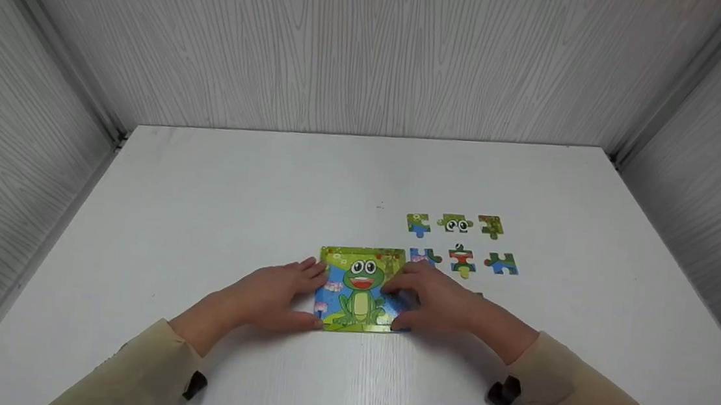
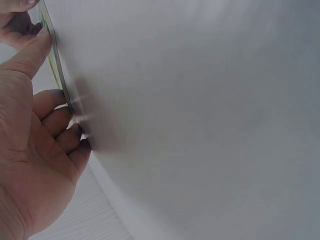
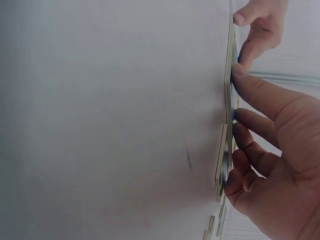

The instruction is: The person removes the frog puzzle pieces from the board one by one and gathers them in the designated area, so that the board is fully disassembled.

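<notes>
A shallow framed puzzle board (image 1: 360,300) with a smiling green frog picture lies flat on the white table, and both hands are on it. My left hand (image 1: 277,293) rests along its left side, fingertips at the edge and thumb at the lower left corner. My right hand (image 1: 440,299) reaches over the right side. Its bent fingers touch the frog picture while its thumb is at the lower right edge. In the right wrist view, the right hand's thumb and fingertips (image 3: 239,70) meet the thin board edge. The board's right part is partly hidden by that hand.
Several loose jigsaw pieces lie in rows right of the board, among them a piece with frog eyes (image 1: 455,224), a red mouth piece (image 1: 462,260) and a blue-green piece (image 1: 502,263). One piece is mostly hidden under the right wrist. Pale wood-grain panels (image 1: 373,53) enclose the table.
</notes>
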`<state>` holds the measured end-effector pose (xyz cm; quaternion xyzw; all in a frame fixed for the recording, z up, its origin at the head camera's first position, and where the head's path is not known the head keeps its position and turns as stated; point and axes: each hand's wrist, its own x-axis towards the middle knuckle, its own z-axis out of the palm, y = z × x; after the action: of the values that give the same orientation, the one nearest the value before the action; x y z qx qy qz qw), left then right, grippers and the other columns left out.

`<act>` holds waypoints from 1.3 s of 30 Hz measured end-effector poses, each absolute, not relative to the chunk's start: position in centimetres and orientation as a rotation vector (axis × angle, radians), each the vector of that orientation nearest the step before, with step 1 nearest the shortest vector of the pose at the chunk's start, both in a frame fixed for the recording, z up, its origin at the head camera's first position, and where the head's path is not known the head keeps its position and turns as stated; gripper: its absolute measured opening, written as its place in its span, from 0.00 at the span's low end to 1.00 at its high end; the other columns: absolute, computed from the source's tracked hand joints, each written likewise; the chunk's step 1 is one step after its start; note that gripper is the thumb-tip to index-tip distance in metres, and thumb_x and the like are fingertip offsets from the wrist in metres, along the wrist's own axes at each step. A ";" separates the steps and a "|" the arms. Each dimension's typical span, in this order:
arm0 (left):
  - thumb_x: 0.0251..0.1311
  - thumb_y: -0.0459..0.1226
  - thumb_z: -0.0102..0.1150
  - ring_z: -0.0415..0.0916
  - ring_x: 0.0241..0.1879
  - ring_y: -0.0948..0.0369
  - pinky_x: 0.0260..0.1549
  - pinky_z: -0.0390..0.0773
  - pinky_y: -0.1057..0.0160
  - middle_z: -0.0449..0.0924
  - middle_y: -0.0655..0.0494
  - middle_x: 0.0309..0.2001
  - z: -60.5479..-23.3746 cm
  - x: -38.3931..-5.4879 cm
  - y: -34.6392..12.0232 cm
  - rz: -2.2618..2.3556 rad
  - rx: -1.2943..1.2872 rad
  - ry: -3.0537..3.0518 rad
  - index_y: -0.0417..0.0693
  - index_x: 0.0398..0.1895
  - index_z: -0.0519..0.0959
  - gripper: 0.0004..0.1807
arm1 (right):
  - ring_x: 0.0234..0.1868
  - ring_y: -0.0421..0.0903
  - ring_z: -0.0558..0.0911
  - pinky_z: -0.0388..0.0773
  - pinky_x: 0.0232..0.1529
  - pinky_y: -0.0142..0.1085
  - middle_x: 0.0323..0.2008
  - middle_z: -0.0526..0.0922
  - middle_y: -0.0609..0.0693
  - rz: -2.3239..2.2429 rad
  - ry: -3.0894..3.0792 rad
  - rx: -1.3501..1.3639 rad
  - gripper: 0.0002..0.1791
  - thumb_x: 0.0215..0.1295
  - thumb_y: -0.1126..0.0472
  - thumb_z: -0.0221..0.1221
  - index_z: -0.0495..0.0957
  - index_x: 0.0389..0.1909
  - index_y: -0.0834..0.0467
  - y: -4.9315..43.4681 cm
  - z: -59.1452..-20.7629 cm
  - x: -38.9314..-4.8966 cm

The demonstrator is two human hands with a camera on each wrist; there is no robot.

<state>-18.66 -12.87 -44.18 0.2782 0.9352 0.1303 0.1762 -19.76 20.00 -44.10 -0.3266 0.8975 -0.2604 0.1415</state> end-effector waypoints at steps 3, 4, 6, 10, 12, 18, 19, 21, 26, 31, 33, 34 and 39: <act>0.67 0.61 0.65 0.48 0.84 0.54 0.77 0.60 0.46 0.55 0.58 0.84 -44.1 -18.7 -12.9 0.375 0.796 2.647 0.54 0.84 0.62 0.47 | 0.58 0.43 0.73 0.75 0.65 0.45 0.56 0.79 0.42 -0.745 2.592 -0.920 0.26 0.62 0.52 0.77 0.86 0.61 0.48 19.9 -44.0 -19.8; 0.67 0.61 0.65 0.48 0.84 0.54 0.77 0.60 0.46 0.55 0.58 0.84 -44.1 -18.7 -12.9 0.377 0.797 2.646 0.54 0.84 0.62 0.47 | 0.58 0.43 0.73 0.75 0.65 0.45 0.55 0.79 0.41 -0.745 2.591 -0.915 0.25 0.62 0.52 0.77 0.86 0.60 0.48 19.8 -44.1 -19.8; 0.67 0.61 0.65 0.48 0.84 0.54 0.77 0.60 0.45 0.55 0.58 0.84 -44.1 -18.6 -12.9 0.379 0.801 2.644 0.54 0.84 0.62 0.47 | 0.57 0.43 0.72 0.75 0.63 0.45 0.54 0.78 0.41 -0.749 2.587 -0.906 0.23 0.62 0.53 0.78 0.87 0.58 0.47 19.8 -44.1 -19.8; 0.67 0.61 0.65 0.48 0.84 0.54 0.77 0.60 0.46 0.55 0.58 0.84 -44.1 -18.7 -12.9 0.373 0.797 2.644 0.55 0.84 0.62 0.47 | 0.56 0.43 0.71 0.75 0.60 0.44 0.52 0.77 0.40 -0.766 2.577 -0.903 0.20 0.61 0.53 0.78 0.88 0.54 0.45 19.8 -44.3 -19.8; 0.67 0.62 0.64 0.48 0.84 0.54 0.77 0.60 0.45 0.55 0.58 0.84 -44.2 -18.7 -12.9 0.368 0.793 2.644 0.55 0.84 0.62 0.47 | 0.55 0.43 0.70 0.75 0.58 0.43 0.51 0.77 0.40 -0.771 2.575 -0.893 0.19 0.61 0.54 0.78 0.89 0.53 0.45 19.7 -44.3 -19.8; 0.67 0.63 0.64 0.48 0.84 0.54 0.77 0.59 0.45 0.54 0.58 0.84 -44.2 -18.8 -12.9 0.356 0.785 2.645 0.56 0.84 0.61 0.47 | 0.55 0.43 0.71 0.75 0.57 0.43 0.51 0.77 0.41 -0.751 2.575 -0.914 0.19 0.62 0.55 0.77 0.89 0.53 0.46 19.5 -44.2 -19.8; 0.67 0.62 0.64 0.48 0.84 0.54 0.77 0.59 0.46 0.55 0.58 0.84 -44.1 -18.8 -12.9 0.355 0.789 2.645 0.55 0.84 0.61 0.47 | 0.55 0.44 0.71 0.75 0.57 0.43 0.51 0.77 0.42 -0.750 2.571 -0.934 0.19 0.62 0.56 0.77 0.89 0.54 0.48 19.5 -44.2 -19.8; 0.67 0.62 0.64 0.49 0.84 0.53 0.77 0.59 0.46 0.55 0.57 0.84 -44.1 -18.7 -12.8 0.357 0.800 2.645 0.54 0.84 0.62 0.47 | 0.54 0.45 0.71 0.74 0.58 0.45 0.51 0.77 0.44 -0.752 2.563 -0.970 0.19 0.62 0.57 0.77 0.88 0.54 0.50 19.5 -44.1 -19.8; 0.68 0.61 0.64 0.49 0.84 0.52 0.77 0.60 0.45 0.55 0.56 0.84 -44.0 -18.6 -12.8 0.354 0.796 2.643 0.54 0.84 0.62 0.47 | 0.53 0.46 0.72 0.73 0.58 0.46 0.51 0.78 0.45 -0.763 2.559 -1.012 0.19 0.61 0.59 0.77 0.86 0.53 0.52 19.4 -44.3 -19.8; 0.67 0.63 0.64 0.48 0.84 0.53 0.77 0.59 0.45 0.53 0.59 0.84 -44.2 -18.6 -12.7 0.340 0.770 2.644 0.57 0.85 0.60 0.48 | 0.52 0.45 0.72 0.74 0.56 0.44 0.50 0.79 0.41 -0.738 2.582 -0.975 0.20 0.62 0.59 0.76 0.82 0.53 0.49 19.3 -44.4 -19.4; 0.67 0.63 0.64 0.48 0.84 0.53 0.77 0.59 0.45 0.53 0.58 0.84 -44.2 -18.6 -12.7 0.338 0.770 2.648 0.57 0.85 0.60 0.48 | 0.53 0.45 0.73 0.75 0.57 0.45 0.51 0.79 0.41 -0.724 2.587 -0.959 0.22 0.61 0.57 0.77 0.82 0.55 0.47 19.4 -44.3 -19.2; 0.67 0.63 0.64 0.48 0.84 0.53 0.77 0.59 0.45 0.53 0.59 0.84 -44.2 -18.6 -12.7 0.334 0.768 2.652 0.58 0.85 0.60 0.48 | 0.54 0.45 0.73 0.75 0.59 0.46 0.52 0.79 0.42 -0.721 2.587 -0.953 0.24 0.60 0.56 0.78 0.83 0.56 0.47 19.4 -44.3 -19.2; 0.67 0.63 0.64 0.49 0.84 0.54 0.77 0.59 0.46 0.54 0.59 0.84 -44.2 -18.6 -12.7 0.340 0.768 2.662 0.57 0.84 0.61 0.48 | 0.59 0.46 0.73 0.73 0.65 0.49 0.56 0.80 0.43 -0.711 2.580 -0.954 0.27 0.58 0.53 0.79 0.84 0.59 0.46 19.8 -44.1 -19.0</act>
<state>-18.63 -12.70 -44.25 0.2709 0.9391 0.1198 0.1743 -19.03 19.76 -44.08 -0.3320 0.8978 -0.2476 0.1498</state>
